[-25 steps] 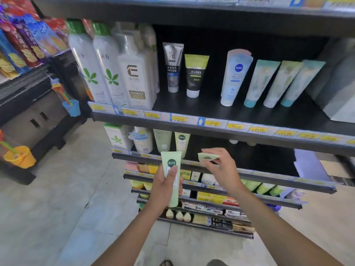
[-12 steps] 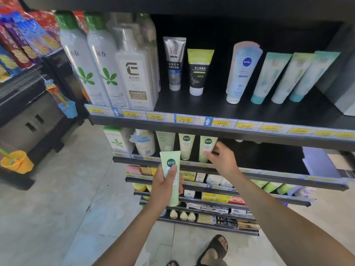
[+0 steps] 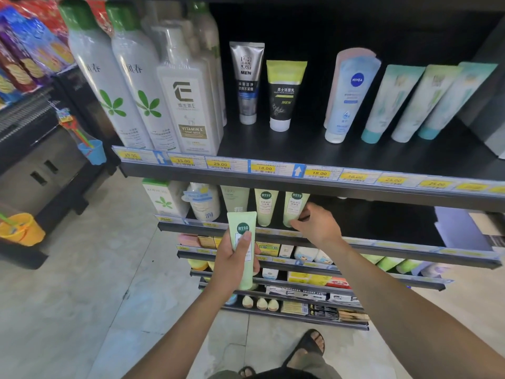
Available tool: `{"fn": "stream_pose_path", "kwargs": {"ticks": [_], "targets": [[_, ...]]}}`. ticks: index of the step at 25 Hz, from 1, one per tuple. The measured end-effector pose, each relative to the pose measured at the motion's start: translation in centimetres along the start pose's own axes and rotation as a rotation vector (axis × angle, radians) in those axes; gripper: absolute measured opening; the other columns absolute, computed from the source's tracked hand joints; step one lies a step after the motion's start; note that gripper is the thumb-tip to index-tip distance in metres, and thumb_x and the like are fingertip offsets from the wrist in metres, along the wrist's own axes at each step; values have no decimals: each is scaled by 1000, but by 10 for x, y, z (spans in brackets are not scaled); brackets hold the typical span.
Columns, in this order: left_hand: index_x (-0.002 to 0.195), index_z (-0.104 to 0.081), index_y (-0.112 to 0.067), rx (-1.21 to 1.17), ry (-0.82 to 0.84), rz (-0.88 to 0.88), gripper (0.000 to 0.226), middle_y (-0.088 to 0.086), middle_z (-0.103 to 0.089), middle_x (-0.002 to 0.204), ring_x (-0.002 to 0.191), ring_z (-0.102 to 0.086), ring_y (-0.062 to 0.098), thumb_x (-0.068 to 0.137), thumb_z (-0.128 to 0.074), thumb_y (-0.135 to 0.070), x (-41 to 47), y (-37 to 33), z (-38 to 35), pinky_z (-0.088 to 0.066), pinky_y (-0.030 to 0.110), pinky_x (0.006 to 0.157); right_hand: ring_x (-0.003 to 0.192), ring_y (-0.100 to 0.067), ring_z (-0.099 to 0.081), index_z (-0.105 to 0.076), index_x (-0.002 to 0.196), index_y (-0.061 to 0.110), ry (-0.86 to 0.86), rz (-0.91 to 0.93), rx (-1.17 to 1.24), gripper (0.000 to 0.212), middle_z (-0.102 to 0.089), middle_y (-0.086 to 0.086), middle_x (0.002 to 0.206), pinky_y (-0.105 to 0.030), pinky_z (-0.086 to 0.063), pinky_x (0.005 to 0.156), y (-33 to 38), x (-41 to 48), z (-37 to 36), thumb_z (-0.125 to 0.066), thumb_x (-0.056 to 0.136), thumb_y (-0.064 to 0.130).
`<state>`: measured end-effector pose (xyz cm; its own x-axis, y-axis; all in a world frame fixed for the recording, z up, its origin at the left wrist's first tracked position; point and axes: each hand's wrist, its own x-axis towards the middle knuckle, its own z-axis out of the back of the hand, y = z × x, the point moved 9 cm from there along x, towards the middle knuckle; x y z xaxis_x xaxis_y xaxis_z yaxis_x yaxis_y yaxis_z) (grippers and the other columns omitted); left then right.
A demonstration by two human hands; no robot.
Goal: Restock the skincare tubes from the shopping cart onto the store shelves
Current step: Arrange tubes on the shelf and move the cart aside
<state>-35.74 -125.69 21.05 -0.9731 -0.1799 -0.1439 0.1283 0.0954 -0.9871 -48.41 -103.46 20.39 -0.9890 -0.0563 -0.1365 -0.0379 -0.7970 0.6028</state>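
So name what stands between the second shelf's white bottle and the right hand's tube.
Two upright tubes, in the head view: a dull green tube and a lighter green tube.

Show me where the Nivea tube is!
Head view, top shelf, right of middle: the Nivea tube stands between the black tube and the teal-capped tubes.

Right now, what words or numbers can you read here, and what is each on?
"NIVEA": pale blue tube.
"MEN": silver tube.
"MEN": black tube.
"VITAMIN E GOAT MILK": white pump bottle.
"25.00", "29.00", "18.00", "18.00": shelf price strip.
Print on the green tube in the left hand: too blurred.
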Motion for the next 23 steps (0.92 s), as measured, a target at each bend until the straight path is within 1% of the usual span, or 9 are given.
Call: {"fn": "stream_pose_path", "kwargs": {"ticks": [3, 6, 10, 14, 16, 20, 23], "targets": [[103, -51, -10, -6, 1, 6, 20, 13, -65, 79, 54, -57, 30, 107, -52, -29, 3, 0, -1, -52, 38, 52, 99, -14, -67, -62, 116, 31, -19, -6, -104, 40, -70, 13, 107, -41, -60, 80, 2, 8, 0, -76, 83, 50], [103, -50, -10, -18, -13, 15, 19, 12, -65, 78, 54, -57, 30, 107, -51, -28, 8, 0, 1, -52, 38, 51, 98, -14, -67, -63, 114, 33, -21, -6, -180, 40, -70, 13, 106, -38, -59, 78, 6, 20, -3, -73, 84, 57], [102, -51, -13, -21, -22, 15, 17, 15, -66, 81, 53, -58, 27, 107, -52, -29, 14, -3, 1, -53, 37, 51, 97, -17, -68, -65, 112, 33, -25, -15, -197, 36, -72, 8, 105, -37, -58, 78, 7, 33, -7, -73, 85, 55], [103, -52, -14, -26, -21, 32, 16, 9, -66, 78, 55, -58, 27, 107, -52, -30, 18, -1, 0, -53, 39, 55, 95, -20, -67, -68, 108, 29, -26, -11, -218, 34, -72, 5, 102, -32, -53, 73, 5, 44, -10, -72, 87, 54], [106, -52, -12, -33, -14, 46, 18, 7, -65, 77, 57, -58, 29, 107, -52, -30, 18, 1, 0, -53, 39, 56, 96, -20, -67, -70, 108, 27, -18, -23, -231, 35, -72, 3, 103, -32, -53, 73, 4, 47, -11, -72, 87, 54], [106, -52, -11, -20, -6, 57, 19, 8, -66, 78, 58, -57, 30, 107, -52, -30, 18, 2, -1, -52, 37, 54, 96, -19, -66, -69, 109, 28, 5, -7, -221, 34, -72, 5, 105, -34, -54, 76, 4, 46, -14, -73, 86, 53], [110, -52, -11, -12, 10, 61, 18, 8, -67, 80, 58, -59, 31, 107, -52, -29, 18, 2, -4, -53, 36, 55, 104, -17, -65, -65, 122, 28, 32, 6, -175, 44, -68, 9, 118, -38, -56, 85, 0, 39, -15, -72, 87, 52]]}}
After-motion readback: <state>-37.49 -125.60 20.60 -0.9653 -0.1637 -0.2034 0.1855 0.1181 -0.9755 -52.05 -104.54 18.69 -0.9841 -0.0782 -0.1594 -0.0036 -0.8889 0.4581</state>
